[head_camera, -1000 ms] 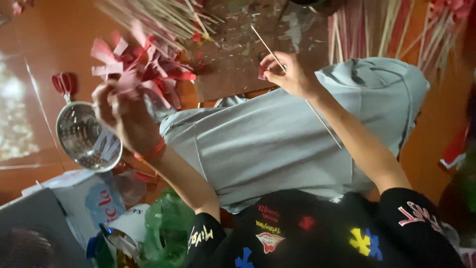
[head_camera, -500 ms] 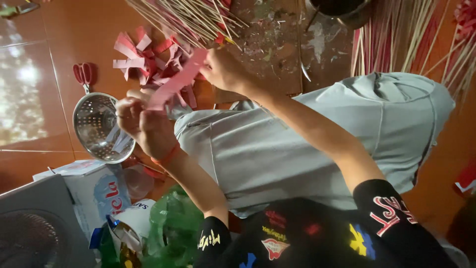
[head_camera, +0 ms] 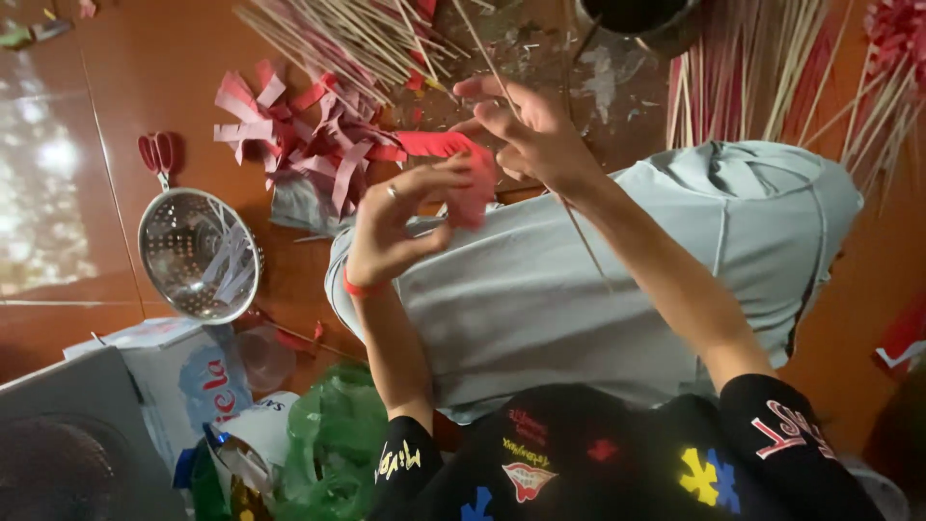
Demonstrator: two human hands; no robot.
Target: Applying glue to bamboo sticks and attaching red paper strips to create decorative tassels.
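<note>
head view, she sits on the floor. the left hand [head_camera: 400,227] pinches a red paper strip [head_camera: 453,169] between thumb and fingers, over the grey-clad knee. the right hand [head_camera: 531,130] closes on a thin stick [head_camera: 569,217], touching the paper. beside them lie cut red strips [head_camera: 299,135], sticks [head_camera: 357,39], a metal strainer [head_camera: 198,253] and red scissors [head_camera: 156,154].
</note>
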